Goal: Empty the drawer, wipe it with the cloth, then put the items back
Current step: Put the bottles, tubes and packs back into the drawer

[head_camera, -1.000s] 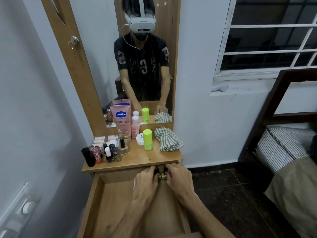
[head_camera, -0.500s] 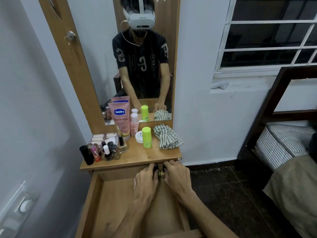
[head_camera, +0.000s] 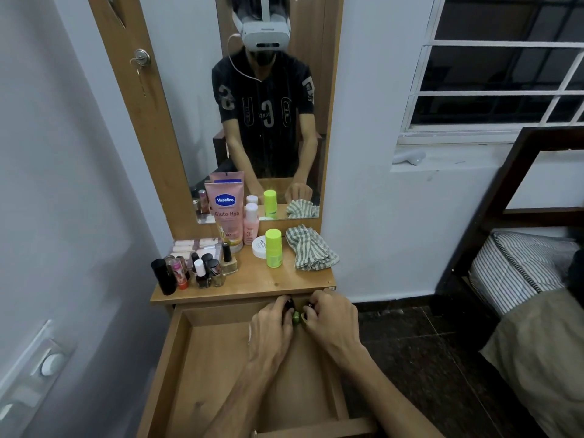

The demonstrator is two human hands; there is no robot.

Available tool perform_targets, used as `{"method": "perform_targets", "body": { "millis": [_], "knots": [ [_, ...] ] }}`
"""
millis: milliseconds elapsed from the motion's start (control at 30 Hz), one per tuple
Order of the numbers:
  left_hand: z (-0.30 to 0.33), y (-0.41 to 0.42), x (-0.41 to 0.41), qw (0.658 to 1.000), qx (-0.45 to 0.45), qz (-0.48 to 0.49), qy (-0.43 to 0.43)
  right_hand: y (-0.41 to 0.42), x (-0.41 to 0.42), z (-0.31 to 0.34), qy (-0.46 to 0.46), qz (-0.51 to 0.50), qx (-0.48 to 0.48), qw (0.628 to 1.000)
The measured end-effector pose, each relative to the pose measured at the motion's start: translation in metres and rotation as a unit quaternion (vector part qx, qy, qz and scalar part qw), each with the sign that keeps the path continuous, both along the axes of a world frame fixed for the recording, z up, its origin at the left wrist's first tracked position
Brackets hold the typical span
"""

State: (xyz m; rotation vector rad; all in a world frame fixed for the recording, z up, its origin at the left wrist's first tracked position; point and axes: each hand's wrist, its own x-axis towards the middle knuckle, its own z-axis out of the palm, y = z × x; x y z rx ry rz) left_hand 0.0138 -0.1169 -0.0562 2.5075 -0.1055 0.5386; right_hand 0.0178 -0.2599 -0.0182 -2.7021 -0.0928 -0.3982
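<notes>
This is a bedroom in a home. A wooden dressing bench stands against a white wall, with a tall mirror rising directly behind it. On the bench sit cosmetics: a pink lotion tube, nail polish bottles, a lime-green bottle and a striped cloth. To the right of the bench, a dark wooden bed frame carries a striped mattress. Above the bed, a barred window shows darkness outside.

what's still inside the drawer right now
At the back of the drawer, both hands, left and right, gather small bottles. Their count is hidden. The visible floor is bare wood.
</notes>
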Motion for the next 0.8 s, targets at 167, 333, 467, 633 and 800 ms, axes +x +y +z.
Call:
{"method": "perform_targets", "body": {
  "millis": [167, 333, 467, 633, 800],
  "knots": [
    [0.001, -0.009, 0.005, 0.999, 0.003, -0.039, 0.015, -0.005, -0.004, 0.009, 0.036, -0.015, 0.009, 0.999],
    [0.004, -0.020, 0.009, 0.997, -0.016, -0.076, 0.025, -0.005, -0.010, 0.009, 0.055, -0.017, 0.017, 0.998],
    [0.002, -0.018, 0.011, 0.996, -0.022, -0.076, 0.032, -0.003, -0.014, 0.011, 0.057, -0.021, 0.022, 0.998],
    [-0.001, -0.014, 0.011, 0.996, -0.031, -0.074, 0.028, -0.001, -0.018, 0.013, 0.056, -0.022, 0.020, 0.998],
    [-0.003, -0.014, 0.011, 0.998, -0.033, -0.057, 0.016, 0.001, -0.021, 0.013, 0.056, -0.030, 0.016, 0.998]
  ]
}}
